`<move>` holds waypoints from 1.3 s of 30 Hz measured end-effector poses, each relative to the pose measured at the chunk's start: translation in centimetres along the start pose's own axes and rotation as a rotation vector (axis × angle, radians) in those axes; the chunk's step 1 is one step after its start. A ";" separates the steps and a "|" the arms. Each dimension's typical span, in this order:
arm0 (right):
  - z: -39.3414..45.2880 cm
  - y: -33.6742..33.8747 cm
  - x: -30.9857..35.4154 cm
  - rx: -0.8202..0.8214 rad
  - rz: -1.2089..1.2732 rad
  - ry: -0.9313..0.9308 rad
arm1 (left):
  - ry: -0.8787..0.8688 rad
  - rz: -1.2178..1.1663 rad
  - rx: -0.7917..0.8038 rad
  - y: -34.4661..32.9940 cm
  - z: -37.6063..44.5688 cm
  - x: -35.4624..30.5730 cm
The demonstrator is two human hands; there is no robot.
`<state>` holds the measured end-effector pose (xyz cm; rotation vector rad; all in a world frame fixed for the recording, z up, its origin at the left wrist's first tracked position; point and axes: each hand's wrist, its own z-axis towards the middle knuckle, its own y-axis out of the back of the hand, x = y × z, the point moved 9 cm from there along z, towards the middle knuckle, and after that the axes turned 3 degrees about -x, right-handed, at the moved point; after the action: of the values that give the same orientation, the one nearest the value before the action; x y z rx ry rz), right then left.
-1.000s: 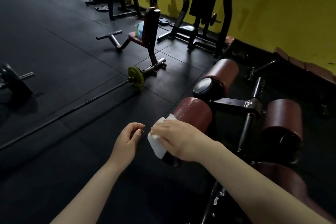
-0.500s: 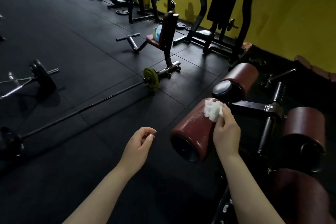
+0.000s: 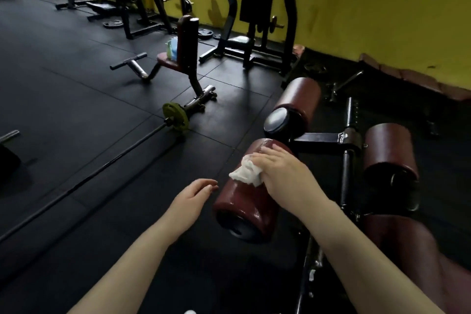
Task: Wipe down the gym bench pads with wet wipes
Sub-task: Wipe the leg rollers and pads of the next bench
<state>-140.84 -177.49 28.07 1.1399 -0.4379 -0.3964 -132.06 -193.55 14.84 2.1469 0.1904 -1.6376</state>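
- Left forearm enters from the bottom edge left of centre and rises toward mid-frame; the left hand hangs in the air just left of the near roller pad, touching nothing, fingers loosely curled and grasping nothing.
- Right forearm enters from the lower right corner and runs diagonally up to centre; the right hand lies palm-down on top of the near roller pad, fingers extended and close together, pressing a crumpled white wet wipe onto the pad.
- The wipe is bunched beneath the palm and thumb side, with most of it protruding to the left of the hand.
- Near roller pad, dark red with a black end cap facing the camera, sits at centre frame; its surface shows a sheen.
- A second roller pad lies just beyond it; a third roller pad is at right, across the black metal frame bar.
- Part of a dark red bench pad shows at lower right.
- Mid-distance, left of centre: a barbell with a yellow-green plate lies on the black rubber floor.
- Beyond it, upper centre: a small upright seat bench with a blue-green packet resting on its seat.
- Far background: weight machines along a yellow wall.
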 end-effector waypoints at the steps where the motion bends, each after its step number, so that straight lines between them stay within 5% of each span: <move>1: 1.4 -0.6 -0.6 0.076 -0.102 -0.008 | 0.039 -0.015 0.040 -0.5 0.9 0.4; 7: 8.0 -1.9 -4.5 0.289 -0.342 -0.151 | 0.350 -0.135 0.368 -3.8 4.0 2.3; 11: 5.6 -3.1 0.0 0.456 -0.071 -0.114 | 0.455 -0.239 0.454 -5.1 5.4 3.0; 17: -0.6 -2.8 7.6 0.573 0.270 0.009 | 0.380 -0.246 0.523 -5.3 6.9 2.9; 23: 6.4 -3.3 -1.1 0.590 -0.245 0.050 | 0.405 -0.332 0.539 -6.1 7.6 2.4; 28: 7.7 -3.1 -2.9 0.443 -0.357 -0.022 | 0.478 -0.403 0.596 -7.4 6.0 2.5; 32: 2.8 -1.6 1.6 0.289 -0.030 -0.102 | 0.457 -0.376 0.584 -6.7 5.1 1.3; 39: -1.0 1.9 2.7 0.138 0.047 -0.052 | 0.166 -0.244 0.489 -3.6 4.6 -1.9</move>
<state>-137.91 -177.42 29.82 1.2532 -0.5434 -0.3593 -137.96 -191.97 14.74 2.7225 0.1115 -1.7800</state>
